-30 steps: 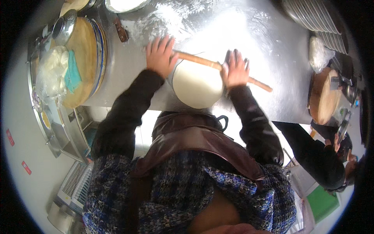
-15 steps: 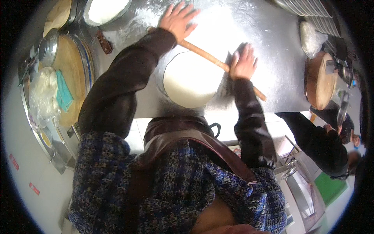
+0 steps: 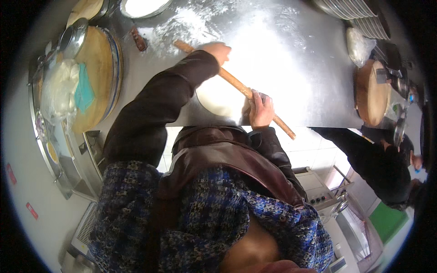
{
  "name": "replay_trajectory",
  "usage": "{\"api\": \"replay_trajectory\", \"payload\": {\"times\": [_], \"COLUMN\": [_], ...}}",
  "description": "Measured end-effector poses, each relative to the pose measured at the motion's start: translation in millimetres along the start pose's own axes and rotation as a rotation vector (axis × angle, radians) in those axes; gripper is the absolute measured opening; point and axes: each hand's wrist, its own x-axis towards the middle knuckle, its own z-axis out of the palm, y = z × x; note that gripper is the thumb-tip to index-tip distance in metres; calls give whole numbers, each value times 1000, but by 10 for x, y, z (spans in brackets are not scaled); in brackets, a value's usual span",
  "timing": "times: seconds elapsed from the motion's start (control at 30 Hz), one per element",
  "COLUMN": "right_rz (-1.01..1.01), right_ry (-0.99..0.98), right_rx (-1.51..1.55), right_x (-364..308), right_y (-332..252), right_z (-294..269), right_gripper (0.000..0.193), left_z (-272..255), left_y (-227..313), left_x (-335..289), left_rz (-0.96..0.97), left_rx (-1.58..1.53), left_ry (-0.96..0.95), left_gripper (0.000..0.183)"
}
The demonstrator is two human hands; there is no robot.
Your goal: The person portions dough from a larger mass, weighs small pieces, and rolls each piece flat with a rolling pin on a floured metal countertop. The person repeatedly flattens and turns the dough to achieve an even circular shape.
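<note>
A long wooden rolling pin [image 3: 236, 84] lies slantwise over a thin pale sheet of dough [image 3: 214, 100] on the metal worktop. My left hand [image 3: 217, 51] is curled over the pin's upper left part, its fingertips hidden. Closer to the table's front edge, my right hand [image 3: 261, 109] is closed round the pin, thumb and fingers bent about it. The pin's lower right end sticks out past the table edge. My left sleeve covers some of the dough, and glare washes out its far side.
Scattered flour and a small brown-handled tool [image 3: 138, 39] lie at the far left, near a bowl of white flour [image 3: 144, 6]. Bagged dough [image 3: 63, 88] rests on a round board [image 3: 98, 68]. Stacked plates [image 3: 353, 11], a plastic bag [image 3: 359, 48] and a chopping block [image 3: 374, 93] stand right; a co-worker [image 3: 378, 168] is beyond.
Both hands, flat with spread fingers before, are now curled on the rolling pin. My right hand and the pin's right end have come nearer to my body and shifted left.
</note>
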Motion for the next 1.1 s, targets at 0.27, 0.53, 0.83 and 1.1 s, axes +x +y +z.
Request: {"api": "replay_trajectory", "payload": {"times": [0.27, 0.53, 0.83, 1.1], "right_rz": [-137, -77, -233, -449], "right_ry": [-92, -140, -295, -11], "right_rx": [-216, -392, -333, -225], "right_x": [448, 2456, 1151, 3252], "right_y": [-167, 209, -239, -377], "right_z": [284, 778, 261, 1521], "right_gripper": [57, 65, 67, 56], "left_z": [406, -168, 634, 225], "left_y": [-832, -1532, -334, -1753], "left_x": [-1482, 16, -1972, -852], "left_rz": [-74, -97, -377, -352], "left_rx": [212, 129, 8, 121], "left_ry": [672, 618, 367, 693], "left_gripper": [38, 49, 63, 56]}}
